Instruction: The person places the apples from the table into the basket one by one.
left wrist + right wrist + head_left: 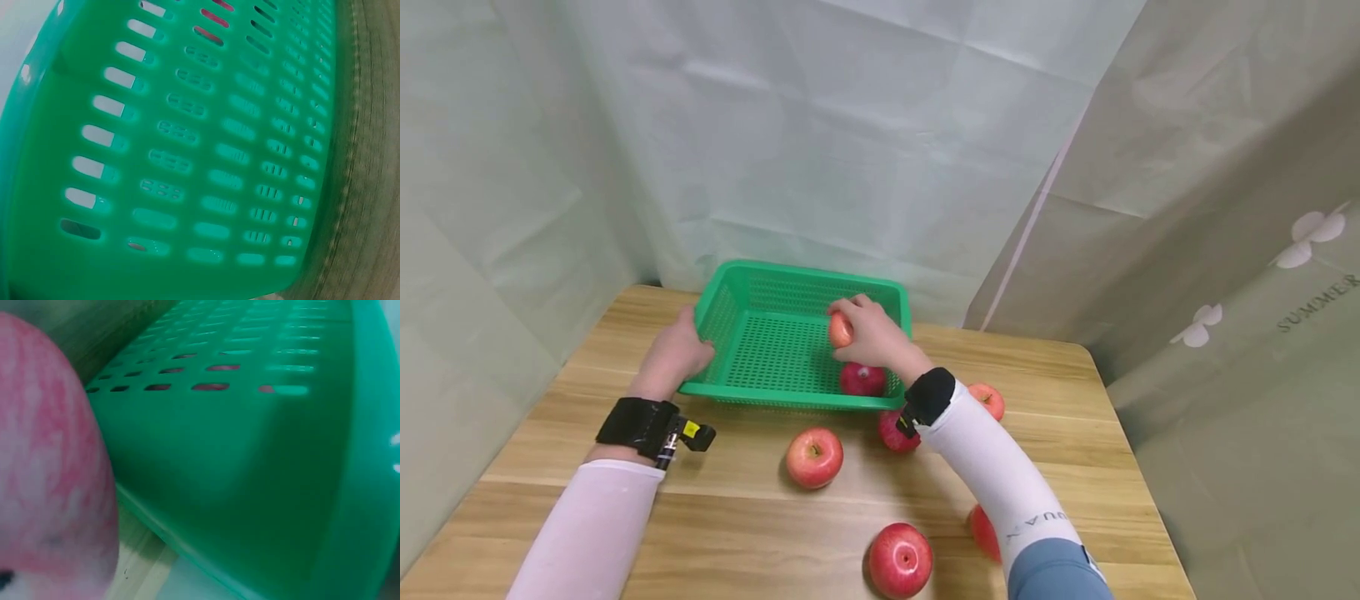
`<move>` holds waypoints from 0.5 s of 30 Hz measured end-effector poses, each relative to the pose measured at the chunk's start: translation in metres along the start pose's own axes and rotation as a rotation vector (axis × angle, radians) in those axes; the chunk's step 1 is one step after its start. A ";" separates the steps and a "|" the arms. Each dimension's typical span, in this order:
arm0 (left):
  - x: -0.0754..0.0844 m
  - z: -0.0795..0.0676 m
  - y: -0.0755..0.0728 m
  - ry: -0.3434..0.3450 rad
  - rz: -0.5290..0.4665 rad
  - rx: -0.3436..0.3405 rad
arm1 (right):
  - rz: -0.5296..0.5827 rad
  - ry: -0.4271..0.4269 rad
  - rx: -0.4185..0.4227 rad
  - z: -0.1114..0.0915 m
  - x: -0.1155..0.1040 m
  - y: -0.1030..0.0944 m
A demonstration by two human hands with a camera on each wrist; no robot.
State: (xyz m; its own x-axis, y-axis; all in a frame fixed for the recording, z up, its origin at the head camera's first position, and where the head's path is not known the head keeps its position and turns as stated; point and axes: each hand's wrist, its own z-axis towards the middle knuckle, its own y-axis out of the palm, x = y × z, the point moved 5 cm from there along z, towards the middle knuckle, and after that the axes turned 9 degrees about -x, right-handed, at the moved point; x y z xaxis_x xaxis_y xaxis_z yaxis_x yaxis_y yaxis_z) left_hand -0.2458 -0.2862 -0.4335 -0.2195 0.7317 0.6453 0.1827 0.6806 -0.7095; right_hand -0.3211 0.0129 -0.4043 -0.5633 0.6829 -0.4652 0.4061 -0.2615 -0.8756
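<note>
A green plastic basket (797, 399) with slotted sides stands at the back of the table. My left hand (674, 357) grips its left rim, thumb on the inner side. Inside the basket's right half, my right hand (880, 337) holds an apple (841, 331) between thumb and fingers. Just below that hand, a darker red apple (862, 380) lies in the basket's front right corner. The left wrist view is filled by the slotted basket wall (125, 206). In the right wrist view the basket's wall (206, 437) shows beside a large streaked apple (53, 462) outside it.
On the wooden table (737, 517), a red-yellow apple (815, 457) sits in front of the basket and a red apple (901, 560) nearer me. More apples, one dark red (897, 433), one lighter (987, 402) and one half hidden (983, 533), lie around my right forearm. Pale sheeting (850, 150) hangs behind.
</note>
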 end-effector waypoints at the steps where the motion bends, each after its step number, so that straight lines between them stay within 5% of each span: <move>1: 0.001 0.000 0.000 0.001 0.000 -0.001 | -0.006 -0.001 -0.002 0.001 -0.001 0.001; 15: 0.001 0.000 -0.001 0.005 0.013 -0.002 | -0.131 -0.034 -0.039 0.017 -0.003 0.022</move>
State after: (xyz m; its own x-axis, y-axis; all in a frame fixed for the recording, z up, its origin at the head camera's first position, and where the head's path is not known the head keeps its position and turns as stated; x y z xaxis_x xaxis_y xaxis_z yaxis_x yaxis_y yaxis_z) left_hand -0.2458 -0.2863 -0.4319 -0.2119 0.7409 0.6373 0.1872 0.6709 -0.7176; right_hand -0.3234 -0.0063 -0.4243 -0.6370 0.6856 -0.3523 0.3551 -0.1447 -0.9236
